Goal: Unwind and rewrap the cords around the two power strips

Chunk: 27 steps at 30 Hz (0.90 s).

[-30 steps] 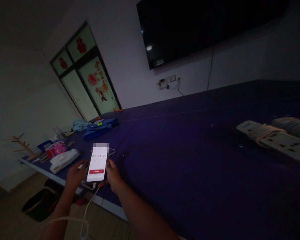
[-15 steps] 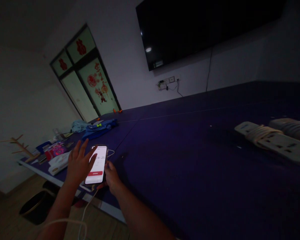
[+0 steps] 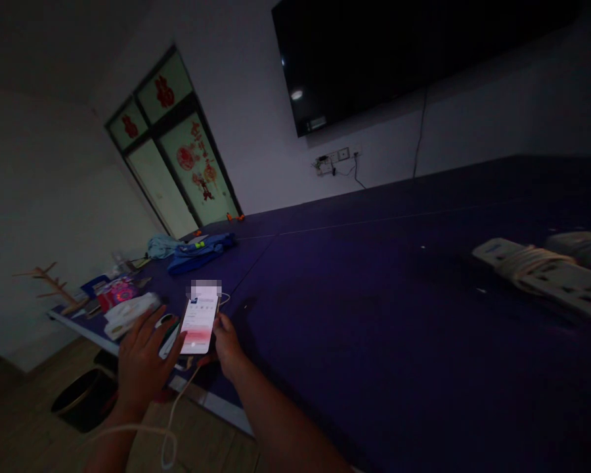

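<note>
A lit smartphone (image 3: pixel 200 322) is tilted upright over the near left edge of the purple table (image 3: pixel 335 315). My right hand (image 3: pixel 228 345) grips its right side and lower edge, thumb along the side. My left hand (image 3: pixel 145 358) is open, fingers spread, at the phone's lower left; one fingertip reaches the edge of the screen, and I cannot tell whether it touches. The screen is pale with a faded reddish band low down, its top blurred out. A white cable (image 3: pixel 180 397) hangs below the phone in a loop.
Power strips (image 3: pixel 546 269) wound with cord lie at the right. Blue cloth (image 3: pixel 197 253), a white packet (image 3: pixel 131 314), a pink bag (image 3: pixel 121 293) and a wooden rack (image 3: pixel 54 286) line the left side. A black bin (image 3: pixel 83 401) stands on the floor. A television (image 3: pixel 398 59) hangs on the wall.
My left hand has moved down and left, off the middle of the screen. The screen has switched from large timer digits to another page. The view has shifted slightly.
</note>
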Each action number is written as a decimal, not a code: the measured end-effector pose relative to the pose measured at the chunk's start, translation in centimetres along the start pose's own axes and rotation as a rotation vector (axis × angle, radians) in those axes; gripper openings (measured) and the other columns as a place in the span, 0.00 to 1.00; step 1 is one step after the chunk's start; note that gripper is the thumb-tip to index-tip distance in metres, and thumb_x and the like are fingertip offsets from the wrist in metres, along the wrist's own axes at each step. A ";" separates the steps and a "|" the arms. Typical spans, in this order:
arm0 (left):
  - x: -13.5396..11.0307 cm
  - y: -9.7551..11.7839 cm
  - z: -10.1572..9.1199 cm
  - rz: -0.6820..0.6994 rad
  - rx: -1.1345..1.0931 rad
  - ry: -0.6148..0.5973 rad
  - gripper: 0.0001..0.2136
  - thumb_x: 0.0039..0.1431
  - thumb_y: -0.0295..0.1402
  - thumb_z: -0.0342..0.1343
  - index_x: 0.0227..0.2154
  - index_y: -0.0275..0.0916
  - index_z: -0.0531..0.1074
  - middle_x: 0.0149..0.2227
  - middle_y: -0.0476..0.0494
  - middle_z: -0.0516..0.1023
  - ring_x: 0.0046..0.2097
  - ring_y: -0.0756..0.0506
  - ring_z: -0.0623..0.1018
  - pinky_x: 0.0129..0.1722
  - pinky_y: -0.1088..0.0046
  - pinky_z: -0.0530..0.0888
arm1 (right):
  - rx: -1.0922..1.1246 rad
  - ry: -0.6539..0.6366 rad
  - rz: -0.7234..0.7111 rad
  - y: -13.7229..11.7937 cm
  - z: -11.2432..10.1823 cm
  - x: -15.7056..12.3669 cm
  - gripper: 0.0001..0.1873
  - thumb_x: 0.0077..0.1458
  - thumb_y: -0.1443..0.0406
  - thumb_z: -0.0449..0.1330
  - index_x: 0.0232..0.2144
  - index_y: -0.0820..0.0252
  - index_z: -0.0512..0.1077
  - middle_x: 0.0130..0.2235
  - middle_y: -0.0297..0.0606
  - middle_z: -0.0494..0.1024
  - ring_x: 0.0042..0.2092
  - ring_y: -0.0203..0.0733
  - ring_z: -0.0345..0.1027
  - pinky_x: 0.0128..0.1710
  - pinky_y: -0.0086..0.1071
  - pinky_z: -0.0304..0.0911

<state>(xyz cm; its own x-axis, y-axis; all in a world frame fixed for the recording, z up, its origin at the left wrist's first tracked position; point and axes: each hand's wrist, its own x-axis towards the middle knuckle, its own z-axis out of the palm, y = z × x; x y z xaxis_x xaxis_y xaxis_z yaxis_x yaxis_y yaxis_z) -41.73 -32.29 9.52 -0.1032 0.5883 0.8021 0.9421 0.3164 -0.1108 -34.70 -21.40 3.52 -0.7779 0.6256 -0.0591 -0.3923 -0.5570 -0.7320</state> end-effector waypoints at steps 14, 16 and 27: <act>-2.8 2.2 2.4 -0.764 -0.692 -0.202 0.32 0.43 0.43 0.57 0.53 0.35 0.65 0.52 0.35 0.72 0.49 0.37 0.75 0.45 0.63 0.73 | -0.056 -0.048 0.007 0.3 -0.4 0.2 0.16 0.63 0.61 0.44 0.50 0.56 0.62 0.40 0.39 0.75 0.24 0.34 0.70 0.13 0.23 0.64; -2.8 2.1 2.5 -0.776 -0.683 -0.194 0.31 0.43 0.43 0.57 0.52 0.35 0.66 0.52 0.35 0.73 0.49 0.36 0.74 0.45 0.63 0.74 | -0.053 -0.038 0.002 0.2 -0.3 0.1 0.16 0.63 0.61 0.44 0.50 0.56 0.62 0.39 0.39 0.75 0.24 0.33 0.69 0.13 0.23 0.63; -3.4 1.2 3.4 -0.750 -0.708 -0.141 0.33 0.43 0.45 0.58 0.53 0.35 0.66 0.52 0.34 0.73 0.49 0.35 0.74 0.45 0.59 0.73 | -0.073 -0.070 0.032 -0.3 -0.4 -0.1 0.16 0.63 0.61 0.45 0.51 0.56 0.61 0.42 0.39 0.74 0.24 0.31 0.68 0.15 0.23 0.64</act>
<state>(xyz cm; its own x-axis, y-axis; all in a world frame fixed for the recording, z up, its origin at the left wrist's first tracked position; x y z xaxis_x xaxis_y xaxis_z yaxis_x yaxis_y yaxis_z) -41.30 -31.34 4.67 -0.7335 0.5167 0.4417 0.5872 0.1542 0.7946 -34.35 -21.10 3.49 -0.8230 0.5668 -0.0379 -0.3316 -0.5335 -0.7781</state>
